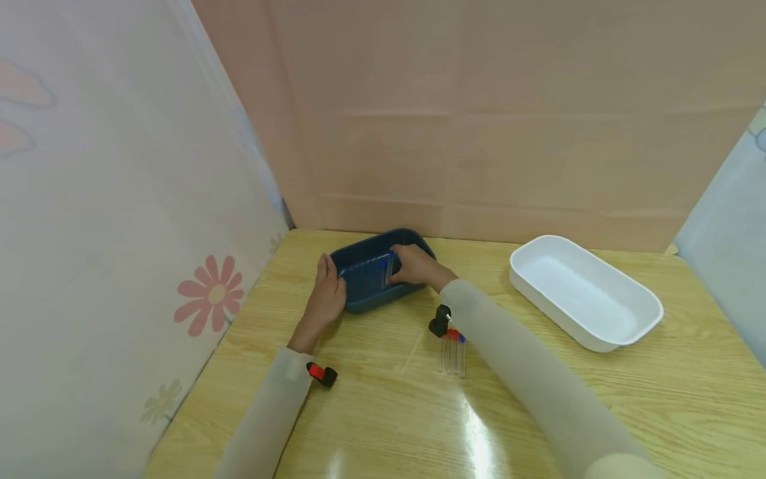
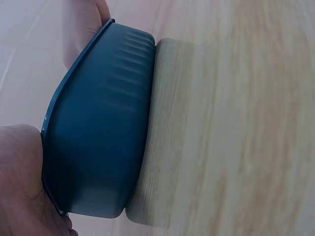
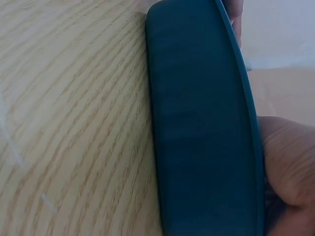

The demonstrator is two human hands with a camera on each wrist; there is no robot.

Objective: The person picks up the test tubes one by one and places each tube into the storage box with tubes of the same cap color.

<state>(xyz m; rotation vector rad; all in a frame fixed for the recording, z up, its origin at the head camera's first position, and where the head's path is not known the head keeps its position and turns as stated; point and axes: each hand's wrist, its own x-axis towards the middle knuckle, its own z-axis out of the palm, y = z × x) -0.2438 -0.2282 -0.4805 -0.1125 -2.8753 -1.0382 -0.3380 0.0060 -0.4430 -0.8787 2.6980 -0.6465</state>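
A dark blue tray (image 1: 359, 276) rests on the wooden table near its back edge. My left hand (image 1: 328, 293) grips the tray's left end, thumb and fingers at the rim. My right hand (image 1: 415, 266) reaches inside over the front right rim and pinches a clear pen with a blue cap (image 1: 390, 261). Right beside it in the tray is another blue-capped pen (image 1: 383, 273). Both wrist views show the tray's outer wall (image 2: 98, 113) and part of each hand; there the wall hides the pens.
Several clear pens (image 1: 451, 352) with red and blue caps lie side by side on the table (image 1: 383, 412), below my right wrist. At the right stands a white tray (image 1: 526, 286). A tan backdrop (image 1: 479, 133) rises behind the table, and a flowered curtain (image 1: 120, 233) hangs at the left.
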